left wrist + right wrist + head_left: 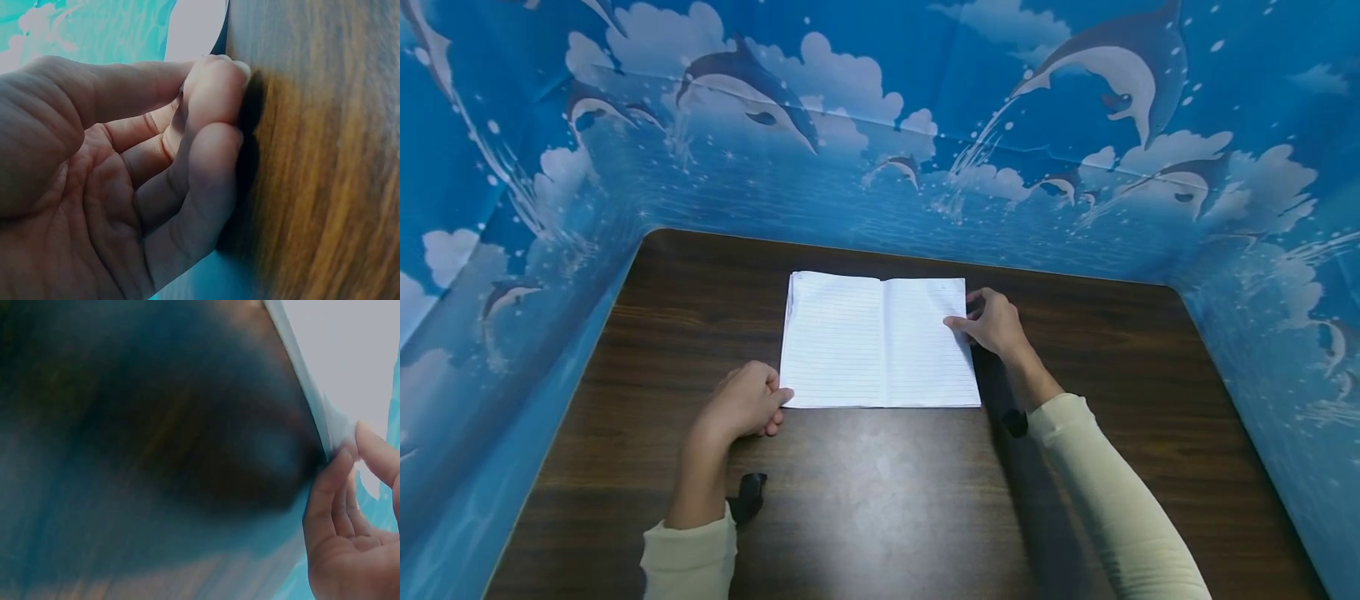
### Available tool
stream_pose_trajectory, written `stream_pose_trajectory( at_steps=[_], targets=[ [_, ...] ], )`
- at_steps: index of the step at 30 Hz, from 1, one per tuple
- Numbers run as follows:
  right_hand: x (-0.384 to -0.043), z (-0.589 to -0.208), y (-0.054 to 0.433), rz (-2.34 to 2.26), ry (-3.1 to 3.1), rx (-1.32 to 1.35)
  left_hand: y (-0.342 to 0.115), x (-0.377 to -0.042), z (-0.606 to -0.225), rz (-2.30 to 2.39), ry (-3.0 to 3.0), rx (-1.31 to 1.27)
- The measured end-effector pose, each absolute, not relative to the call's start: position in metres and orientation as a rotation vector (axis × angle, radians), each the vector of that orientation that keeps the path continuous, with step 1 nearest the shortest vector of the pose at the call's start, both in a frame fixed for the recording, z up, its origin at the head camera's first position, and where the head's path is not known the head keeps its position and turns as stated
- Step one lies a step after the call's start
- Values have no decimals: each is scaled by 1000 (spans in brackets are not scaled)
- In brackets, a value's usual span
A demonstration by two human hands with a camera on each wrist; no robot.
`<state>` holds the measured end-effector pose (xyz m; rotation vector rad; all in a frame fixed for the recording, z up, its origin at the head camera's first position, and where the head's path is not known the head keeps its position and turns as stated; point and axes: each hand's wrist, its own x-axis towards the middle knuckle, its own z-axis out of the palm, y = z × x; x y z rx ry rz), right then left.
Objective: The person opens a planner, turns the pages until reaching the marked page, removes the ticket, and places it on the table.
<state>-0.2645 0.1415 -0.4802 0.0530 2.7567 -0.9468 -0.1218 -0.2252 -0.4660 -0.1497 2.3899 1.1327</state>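
Note:
An open notebook [835,342] with blank ruled pages lies on the dark wooden table, its center fold running toward me. At its near left corner, my left hand [745,402] pinches the edge between thumb and curled fingers. The left wrist view shows those fingertips [215,94] close beside the table surface, the white page just beyond them. My right hand [996,323] holds the right page's outer edge, thumb on top and fingers beneath. In the right wrist view the paper [344,362] is pinched between the thumb and index finger of the right hand [353,512].
The wooden table [692,317] has rounded far corners. A blue curtain [880,192] printed with dolphins and clouds encloses its far, left and right sides. Black straps show at the left wrist [748,498] and the right wrist [1015,422].

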Motion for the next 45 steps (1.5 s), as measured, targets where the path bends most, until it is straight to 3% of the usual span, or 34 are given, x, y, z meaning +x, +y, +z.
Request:
stream_pose_trajectory(
  at_steps=[5,16,28,45],
  targets=[
    [-267,-477,150,-1102,2634,131,-225,-122,-465,1119,2401,-141],
    [-267,-462,156,-1067,2670,38,-225,-121,-463,1128,2380,-165],
    [-270,-417,146,-1135,2572,-36,-224,-121,-464,1109,2373,-158],
    [-269,-390,124,-1172,2508,18,-225,-124,-464,1110,2351,-162]
  ],
)
